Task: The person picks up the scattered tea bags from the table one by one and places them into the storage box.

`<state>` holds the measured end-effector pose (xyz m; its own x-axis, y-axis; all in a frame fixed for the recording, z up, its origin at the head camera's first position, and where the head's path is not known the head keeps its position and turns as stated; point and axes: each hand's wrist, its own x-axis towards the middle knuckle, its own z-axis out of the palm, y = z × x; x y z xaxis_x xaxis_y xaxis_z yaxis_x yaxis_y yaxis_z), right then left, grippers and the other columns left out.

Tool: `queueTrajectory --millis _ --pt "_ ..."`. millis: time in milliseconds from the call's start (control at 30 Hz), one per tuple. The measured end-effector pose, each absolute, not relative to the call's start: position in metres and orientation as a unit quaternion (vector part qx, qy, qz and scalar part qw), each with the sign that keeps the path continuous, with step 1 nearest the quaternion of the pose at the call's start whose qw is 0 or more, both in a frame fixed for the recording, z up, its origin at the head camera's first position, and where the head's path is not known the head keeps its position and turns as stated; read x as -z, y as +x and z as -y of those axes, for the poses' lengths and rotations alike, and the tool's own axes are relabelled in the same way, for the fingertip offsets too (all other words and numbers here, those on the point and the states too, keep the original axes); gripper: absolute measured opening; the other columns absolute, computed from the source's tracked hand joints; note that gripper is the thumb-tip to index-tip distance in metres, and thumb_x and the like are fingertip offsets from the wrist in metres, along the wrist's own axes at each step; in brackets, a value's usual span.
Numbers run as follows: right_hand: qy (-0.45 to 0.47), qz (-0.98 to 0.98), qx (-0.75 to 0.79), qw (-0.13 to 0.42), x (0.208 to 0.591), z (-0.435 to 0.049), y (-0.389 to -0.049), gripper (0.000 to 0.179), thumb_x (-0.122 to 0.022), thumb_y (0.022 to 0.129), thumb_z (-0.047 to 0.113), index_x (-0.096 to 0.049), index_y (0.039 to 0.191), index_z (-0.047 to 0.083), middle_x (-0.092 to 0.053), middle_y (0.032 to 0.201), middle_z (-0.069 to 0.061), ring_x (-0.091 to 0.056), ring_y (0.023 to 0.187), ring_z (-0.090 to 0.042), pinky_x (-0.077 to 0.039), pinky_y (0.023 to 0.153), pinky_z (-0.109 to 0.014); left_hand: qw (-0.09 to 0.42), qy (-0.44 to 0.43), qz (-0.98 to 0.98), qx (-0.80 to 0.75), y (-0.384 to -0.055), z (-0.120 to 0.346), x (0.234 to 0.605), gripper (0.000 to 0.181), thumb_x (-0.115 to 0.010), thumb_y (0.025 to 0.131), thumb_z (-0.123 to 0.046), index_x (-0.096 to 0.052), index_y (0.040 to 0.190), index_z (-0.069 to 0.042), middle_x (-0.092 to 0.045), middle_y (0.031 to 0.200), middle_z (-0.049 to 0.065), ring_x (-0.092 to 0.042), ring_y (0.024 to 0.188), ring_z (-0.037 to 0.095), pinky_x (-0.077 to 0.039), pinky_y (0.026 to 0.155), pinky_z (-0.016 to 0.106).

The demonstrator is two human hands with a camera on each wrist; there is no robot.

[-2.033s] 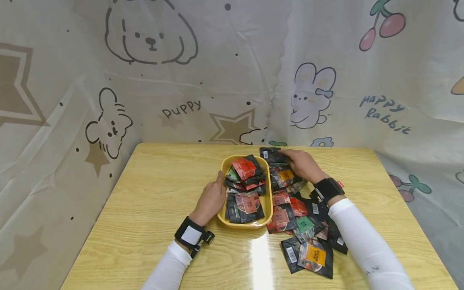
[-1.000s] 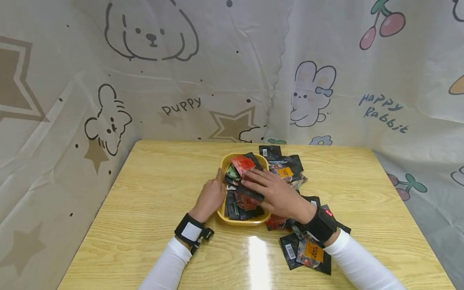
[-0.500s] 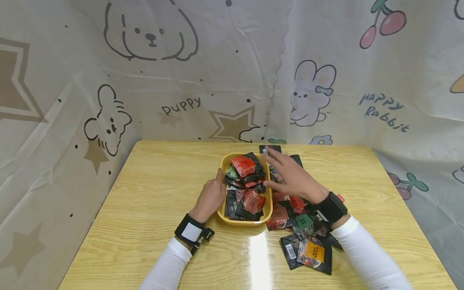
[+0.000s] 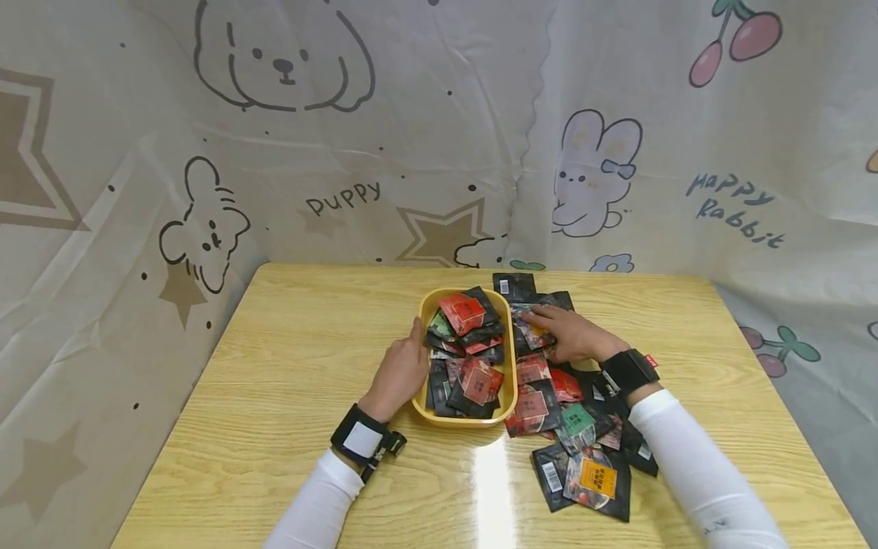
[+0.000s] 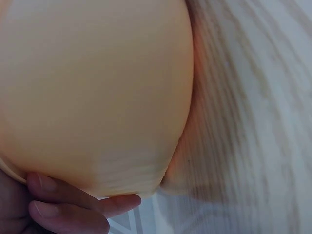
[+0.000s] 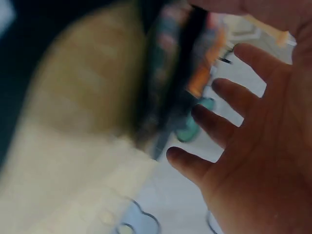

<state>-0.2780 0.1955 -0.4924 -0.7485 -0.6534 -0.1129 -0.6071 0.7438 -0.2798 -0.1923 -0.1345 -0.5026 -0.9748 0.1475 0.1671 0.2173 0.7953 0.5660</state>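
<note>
My left hand (image 4: 398, 377) holds the left side of a yellow plastic tub (image 4: 510, 389), one finger extended along its rim. In the left wrist view, fingers (image 5: 68, 214) lie against the tub's pale outer wall (image 5: 102, 97). Small flat black sachets with red and green labels fill much of the tub, a red-labelled sachet (image 4: 478, 383) lying on top at the front. My right hand (image 4: 576, 335) is just right of the tub, spread over an orange-labelled sachet (image 4: 537, 334) and partly covering it. The right wrist view shows its fingers (image 6: 234, 97) apart beside blurred sachets.
More sachets lie loosely along the tub's right side, among them a green-labelled sachet (image 4: 578, 423) and an orange-labelled one (image 4: 595, 478) near the front. A black sachet (image 4: 514, 287) sits at the table's back edge. A printed cloth (image 4: 343, 152) hangs behind the wooden table (image 4: 302, 343).
The right hand moved from the back sachets to the tub, left a red-labelled sachet on the front pile, then moved right to the orange-labelled sachet. The left hand stayed at the tub.
</note>
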Motion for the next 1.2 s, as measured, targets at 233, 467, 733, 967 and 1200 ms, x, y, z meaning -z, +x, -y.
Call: queueTrajectory --millis 233,467,733,967,1200 --pt "-0.355 -0.928 0.095 0.063 0.503 -0.200 -0.277 0.058 -0.061 0.092 0.005 -0.043 0.147 0.006 -0.040 0.145 -0.027 -0.037 0.132 -0.047 -0.032 0.104 -0.059 0.057 -0.093 0.947 0.304 -0.192 0.133 0.503 0.054 -0.045 0.098 -0.006 -0.030 0.148 0.009 -0.054 0.065 0.009 -0.048 0.044 0.013 -0.039 0.041 0.029" --pt "-0.332 -0.927 0.150 0.085 0.504 -0.205 -0.276 0.047 -0.050 0.101 0.017 -0.043 0.147 0.008 -0.038 0.148 -0.025 -0.033 0.135 -0.045 -0.029 0.106 -0.059 0.049 -0.093 0.944 0.313 -0.190 0.133 0.502 0.054 -0.044 0.099 -0.006 -0.029 0.148 0.010 -0.055 0.065 0.010 -0.048 0.043 0.013 -0.039 0.039 0.029" --pt "-0.288 -0.945 0.154 0.015 0.496 -0.207 -0.274 0.045 -0.050 0.098 0.002 -0.050 0.142 0.009 -0.060 0.128 -0.018 -0.061 0.108 -0.034 -0.046 0.093 -0.052 0.061 -0.099 0.944 0.307 -0.192 0.133 0.504 0.054 -0.045 0.098 -0.006 -0.030 0.147 0.011 -0.057 0.066 0.013 -0.048 0.045 0.014 -0.038 0.040 0.029" --pt "-0.292 -0.929 0.196 -0.113 0.450 -0.200 -0.261 0.045 -0.051 0.098 0.003 -0.049 0.143 0.009 -0.060 0.130 -0.016 -0.062 0.107 -0.035 -0.048 0.090 -0.051 0.071 -0.100 0.945 0.304 -0.193 0.134 0.503 0.054 -0.048 0.097 -0.005 -0.033 0.145 0.012 -0.055 0.064 0.011 -0.047 0.044 0.014 -0.037 0.040 0.029" --pt "-0.389 -0.868 0.230 -0.209 0.414 -0.167 -0.233 0.057 -0.050 0.089 -0.015 -0.052 0.141 0.007 -0.056 0.136 -0.014 -0.057 0.118 -0.034 -0.048 0.090 -0.049 0.066 -0.101 0.944 0.306 -0.193 0.134 0.503 0.054 -0.047 0.097 -0.006 -0.032 0.145 0.012 -0.052 0.061 0.008 -0.046 0.043 0.014 -0.036 0.040 0.029"
